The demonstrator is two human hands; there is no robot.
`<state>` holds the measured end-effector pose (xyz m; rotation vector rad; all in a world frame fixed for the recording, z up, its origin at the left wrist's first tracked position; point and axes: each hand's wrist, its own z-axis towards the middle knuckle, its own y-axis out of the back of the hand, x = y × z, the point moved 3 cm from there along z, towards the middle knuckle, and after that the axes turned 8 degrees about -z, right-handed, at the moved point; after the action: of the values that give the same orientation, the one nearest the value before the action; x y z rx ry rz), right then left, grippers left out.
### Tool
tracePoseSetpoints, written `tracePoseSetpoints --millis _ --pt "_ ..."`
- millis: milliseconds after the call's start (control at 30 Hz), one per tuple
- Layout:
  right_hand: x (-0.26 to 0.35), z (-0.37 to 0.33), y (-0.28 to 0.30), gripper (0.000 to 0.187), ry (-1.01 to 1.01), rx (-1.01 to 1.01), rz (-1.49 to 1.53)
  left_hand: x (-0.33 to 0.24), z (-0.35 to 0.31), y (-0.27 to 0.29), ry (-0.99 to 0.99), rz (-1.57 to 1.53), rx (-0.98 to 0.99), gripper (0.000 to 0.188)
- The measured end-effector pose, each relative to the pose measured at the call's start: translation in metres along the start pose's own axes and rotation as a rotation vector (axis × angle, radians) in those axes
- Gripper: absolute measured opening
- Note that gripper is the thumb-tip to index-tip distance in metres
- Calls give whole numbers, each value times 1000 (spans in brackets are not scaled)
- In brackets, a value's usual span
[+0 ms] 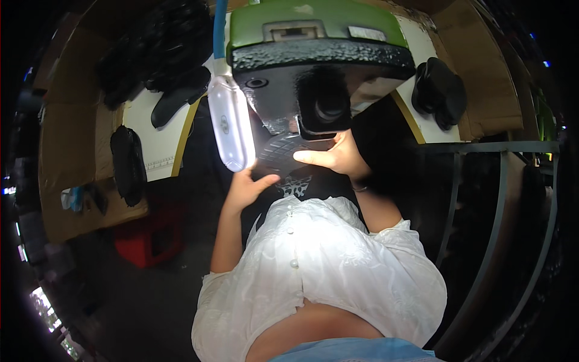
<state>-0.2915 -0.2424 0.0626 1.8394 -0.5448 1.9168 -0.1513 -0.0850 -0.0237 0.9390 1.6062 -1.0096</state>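
Cardboard (494,72) flanks the green machine (319,27); right hand (339,158) pinches a sole (280,148) near it, left hand's (245,188) grip unclear; likely positioning, next needing steady guidance

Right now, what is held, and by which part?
The left hand and right hand hold a dark patterned piece by its left and right sides.

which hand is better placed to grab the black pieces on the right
Probably the right hand: it's nearer the black pieces; the left hand is farther across.
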Motion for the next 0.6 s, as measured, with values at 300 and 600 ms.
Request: tracePoseSetpoints --millis 300,600 --pt "-29 -19 26 20 156 -209 246 -57 19 -60 -221 137 -78 29" --pt "-60 -40 14 16 104 -276 379 -97 30 -44 -445 599 -35 25"
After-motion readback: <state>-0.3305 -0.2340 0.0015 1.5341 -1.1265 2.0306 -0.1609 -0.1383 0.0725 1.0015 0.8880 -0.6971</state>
